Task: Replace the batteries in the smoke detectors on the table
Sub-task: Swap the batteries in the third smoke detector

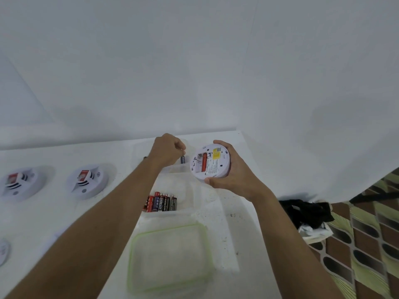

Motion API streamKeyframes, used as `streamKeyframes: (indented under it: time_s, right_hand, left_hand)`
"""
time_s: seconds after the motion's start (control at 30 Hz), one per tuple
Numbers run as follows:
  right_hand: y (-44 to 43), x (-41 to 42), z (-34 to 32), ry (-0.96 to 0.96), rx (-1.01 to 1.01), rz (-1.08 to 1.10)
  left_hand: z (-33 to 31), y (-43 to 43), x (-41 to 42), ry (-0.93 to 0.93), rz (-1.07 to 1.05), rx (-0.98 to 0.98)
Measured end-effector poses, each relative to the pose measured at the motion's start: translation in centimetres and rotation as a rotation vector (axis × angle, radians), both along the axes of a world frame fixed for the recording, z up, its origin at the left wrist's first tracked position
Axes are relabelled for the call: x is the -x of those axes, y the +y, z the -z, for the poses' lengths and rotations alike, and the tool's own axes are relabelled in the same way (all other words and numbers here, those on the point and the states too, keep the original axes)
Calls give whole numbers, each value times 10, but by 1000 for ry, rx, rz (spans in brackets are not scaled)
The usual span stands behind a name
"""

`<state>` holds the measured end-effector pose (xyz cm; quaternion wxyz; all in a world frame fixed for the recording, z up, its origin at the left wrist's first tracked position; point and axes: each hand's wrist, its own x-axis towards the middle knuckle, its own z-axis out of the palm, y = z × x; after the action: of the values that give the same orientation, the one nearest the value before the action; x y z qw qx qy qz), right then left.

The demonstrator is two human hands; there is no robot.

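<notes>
While the right hand (233, 169) grips a white smoke detector (210, 162) by its rim, thumb on the near edge and fingers wrapped over the far edge, I see the unit held clear of the table (226, 234) with its back tilted toward the camera. Inside that grip the battery bay lies open, and a red battery (204, 162) sits in it beside a yellow label. Just left of the held detector, the left hand (167, 151) hovers with fingers curled above a clear tub (172, 169); I cannot tell whether it pinches anything. A dark battery (182, 159) shows between the two hands, seemingly in that tub. Nearer me than the grip, a clear tray (185, 190) holds a row of batteries (162, 201), and a green-rimmed lid (138, 236) lies nearer still. Well left of both hands, a second detector (87, 181) and a third detector (20, 183) rest on the table.
</notes>
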<state>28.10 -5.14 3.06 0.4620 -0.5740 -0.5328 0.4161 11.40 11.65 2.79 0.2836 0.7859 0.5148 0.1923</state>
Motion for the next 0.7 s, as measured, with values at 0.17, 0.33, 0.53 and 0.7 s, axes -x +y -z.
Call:
streamKeyframes:
  time_s: [0.17,0.33,0.53,0.7]
  right_hand:
    - [-2,-1,1,-3,6,-5]
    - [-5,1,1,10,4,-9]
    - [-9,4,3,43,4,-3]
    - [-12,9,4,57,-32,19]
  left_hand:
    - [5,11,-11,350,117,16]
    - [6,11,-8,348,109,62]
    - [12,8,0,168,46,63]
    - [4,-9,9,-180,-7,-96]
